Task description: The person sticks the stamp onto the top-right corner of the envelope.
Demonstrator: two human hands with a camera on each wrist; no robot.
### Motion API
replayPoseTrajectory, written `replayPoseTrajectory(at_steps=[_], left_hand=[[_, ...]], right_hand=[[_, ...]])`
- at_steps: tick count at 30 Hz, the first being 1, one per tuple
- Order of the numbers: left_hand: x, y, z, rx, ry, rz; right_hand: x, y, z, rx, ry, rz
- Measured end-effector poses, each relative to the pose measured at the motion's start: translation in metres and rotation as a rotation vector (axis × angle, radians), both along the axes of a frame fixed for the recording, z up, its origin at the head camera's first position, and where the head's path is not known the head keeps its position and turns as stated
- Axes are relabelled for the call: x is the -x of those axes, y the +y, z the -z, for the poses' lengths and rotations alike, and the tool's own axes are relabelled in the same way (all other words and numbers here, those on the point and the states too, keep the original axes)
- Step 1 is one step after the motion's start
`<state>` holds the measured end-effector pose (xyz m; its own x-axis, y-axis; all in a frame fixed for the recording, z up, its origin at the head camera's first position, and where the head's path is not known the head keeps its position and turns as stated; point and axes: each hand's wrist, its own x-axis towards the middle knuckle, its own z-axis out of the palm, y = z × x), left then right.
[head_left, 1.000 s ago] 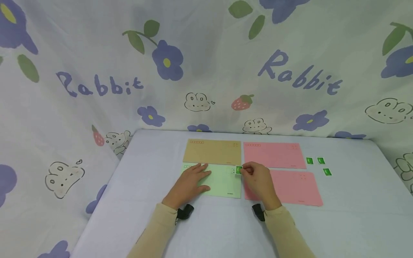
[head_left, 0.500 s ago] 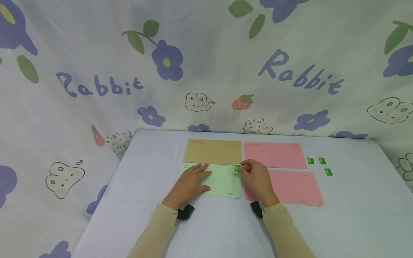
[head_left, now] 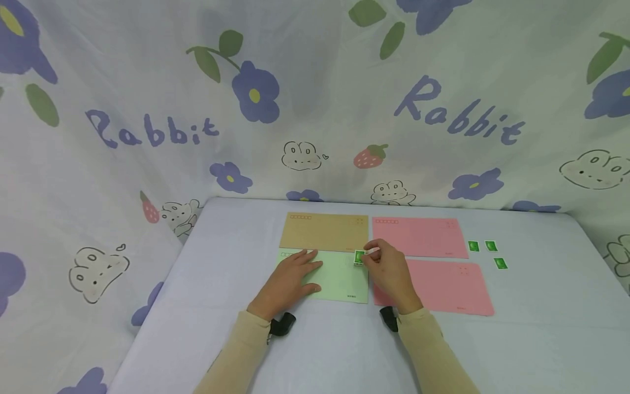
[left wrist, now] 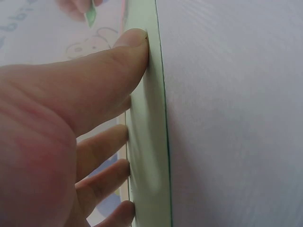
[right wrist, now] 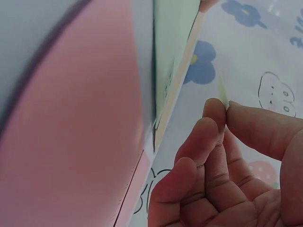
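Observation:
A light green envelope [head_left: 337, 284] lies flat, and my left hand [head_left: 290, 280] rests on its left part with fingers spread. In the left wrist view the thumb and fingertips touch the green envelope [left wrist: 149, 142]. Between thumb and forefinger my right hand [head_left: 391, 273] pinches a small green stamp [head_left: 359, 257] by its right edge. The stamp is over the envelope's upper right corner. In the right wrist view the pinched stamp [right wrist: 222, 92] appears edge-on, raised off the paper; the other fingers are curled.
Behind the green envelope lies a tan envelope [head_left: 322, 232]. To the right are a far pink envelope [head_left: 418, 238] and a near pink envelope [head_left: 450, 287], the latter partly under my right hand. Green stamps [head_left: 473, 246] lie farther right on the white tabletop [head_left: 541, 339]. A patterned curtain [head_left: 315, 98] hangs behind.
My right hand has shifted slightly left with the stamp, which now covers the printed box at the envelope's corner. The left hand has stayed in place.

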<state>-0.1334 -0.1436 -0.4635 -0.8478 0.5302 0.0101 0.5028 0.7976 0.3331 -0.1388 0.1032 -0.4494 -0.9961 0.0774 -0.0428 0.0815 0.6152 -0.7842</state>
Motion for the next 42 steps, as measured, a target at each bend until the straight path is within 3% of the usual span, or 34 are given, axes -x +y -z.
replayPoseTrajectory(at_steps=[9, 28, 42], left_hand=[[-0.001, -0.002, -0.002, -0.007, -0.001, -0.007], [0.000, 0.000, 0.002, -0.005, 0.000, 0.002], [-0.001, 0.000, 0.002, -0.010, 0.005, 0.005]], right_hand=[[0.001, 0.000, 0.002, 0.022, -0.002, -0.016], [0.010, 0.005, 0.005, -0.044, -0.035, -0.083], [0.016, 0.002, 0.006, -0.097, -0.121, -0.087]])
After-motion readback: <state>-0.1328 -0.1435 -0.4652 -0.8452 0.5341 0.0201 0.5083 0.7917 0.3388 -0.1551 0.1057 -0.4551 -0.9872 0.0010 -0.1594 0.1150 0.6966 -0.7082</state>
